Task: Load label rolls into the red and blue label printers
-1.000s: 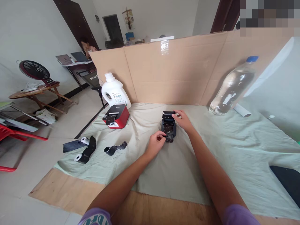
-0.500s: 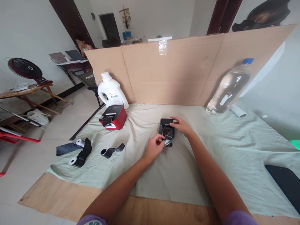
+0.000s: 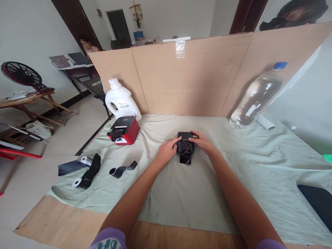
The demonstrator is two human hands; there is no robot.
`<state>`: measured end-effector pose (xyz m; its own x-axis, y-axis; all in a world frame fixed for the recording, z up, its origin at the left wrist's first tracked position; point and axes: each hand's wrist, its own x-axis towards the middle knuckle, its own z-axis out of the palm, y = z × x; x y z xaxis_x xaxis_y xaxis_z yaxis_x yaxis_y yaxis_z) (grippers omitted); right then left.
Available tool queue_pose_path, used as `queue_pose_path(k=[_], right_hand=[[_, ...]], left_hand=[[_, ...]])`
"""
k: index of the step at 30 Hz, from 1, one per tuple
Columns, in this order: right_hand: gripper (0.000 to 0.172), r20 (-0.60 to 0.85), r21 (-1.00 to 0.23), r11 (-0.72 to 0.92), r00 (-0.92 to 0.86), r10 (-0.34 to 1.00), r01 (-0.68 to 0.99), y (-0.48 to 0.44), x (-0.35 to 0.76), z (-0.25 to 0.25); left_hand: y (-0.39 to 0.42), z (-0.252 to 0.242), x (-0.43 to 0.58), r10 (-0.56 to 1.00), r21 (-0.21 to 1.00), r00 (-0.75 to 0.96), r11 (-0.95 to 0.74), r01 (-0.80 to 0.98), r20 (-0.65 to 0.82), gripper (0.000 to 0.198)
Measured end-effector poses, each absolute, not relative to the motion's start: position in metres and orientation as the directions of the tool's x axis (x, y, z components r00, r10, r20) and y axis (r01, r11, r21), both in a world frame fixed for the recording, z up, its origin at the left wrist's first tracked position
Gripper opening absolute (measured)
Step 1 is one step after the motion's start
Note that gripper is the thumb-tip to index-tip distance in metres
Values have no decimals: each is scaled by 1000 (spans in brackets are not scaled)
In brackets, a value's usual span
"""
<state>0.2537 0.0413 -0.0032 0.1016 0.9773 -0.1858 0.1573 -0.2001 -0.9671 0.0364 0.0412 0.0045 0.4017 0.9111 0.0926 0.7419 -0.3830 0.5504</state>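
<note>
A small black portable printer [image 3: 184, 136] sits on the cloth in front of me. From its front a dark marbled paper strip [image 3: 185, 157] hangs down toward me. My left hand [image 3: 167, 150] grips the printer's left side, with the index fingertip on the lid's left edge and the other fingers curled. On the opposite side my right hand [image 3: 202, 141] is closed on the printer, its thumb on the lid's right edge and its fingers round the back corner. The undersides of both hands' fingers are partly hidden.
At left stand a red and black printer [image 3: 131, 129] and a white detergent jug [image 3: 121, 100]. Several dark paper rolls [image 3: 89, 173] lie nearer. A cardboard panel [image 3: 186, 83] closes off the back. A water bottle [image 3: 255, 97] leans at right, near a dark flat object [image 3: 317, 204].
My left hand has let go of the paper strip's lower end and moved up to the printer's left side. The strip now hangs free. My right hand stays on the printer.
</note>
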Motion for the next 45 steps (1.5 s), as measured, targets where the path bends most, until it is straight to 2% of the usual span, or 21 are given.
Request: queue_pose_path(k=[6, 10, 13, 19, 23, 29, 32, 35, 39, 45], right_hand=[[62, -150, -975, -172, 156, 976, 139, 46, 254, -10], [51, -69, -989, -105, 309, 949, 101, 42, 237, -21], [50, -9, -995, -49, 418, 908, 86, 31, 214, -28], [49, 44, -999, 41, 437, 898, 16, -1, 207, -20], [45, 101, -995, 101, 437, 894, 25, -17, 254, 0], [48, 178, -984, 146, 630, 756, 103, -38, 381, 18], [49, 160, -987, 99, 710, 686, 127, -53, 441, 14], [55, 102, -994, 35, 732, 674, 106, -67, 483, 3], [59, 85, -995, 22, 736, 672, 95, -73, 511, -14], [60, 188, -979, 62, 735, 651, 196, -68, 519, -34]], left_hand=[[42, -7, 29, 852, 540, 495, -501, 677, 170, 60], [43, -8, 21, 754, 455, 635, -630, 629, 167, 76], [42, -9, 19, 708, 401, 681, -687, 606, 184, 87], [43, -11, 31, 644, 424, 727, -743, 518, 239, 80], [44, -1, 75, 576, 427, 759, -794, 433, 302, 77], [37, 6, 212, 504, 456, 774, -832, 315, 385, 79], [30, -1, 281, 471, 487, 798, -833, 263, 375, 79], [24, -8, 328, 433, 487, 832, -841, 235, 346, 80], [20, -16, 355, 409, 487, 860, -843, 228, 305, 80], [17, -24, 360, 455, 491, 843, -826, 278, 288, 81]])
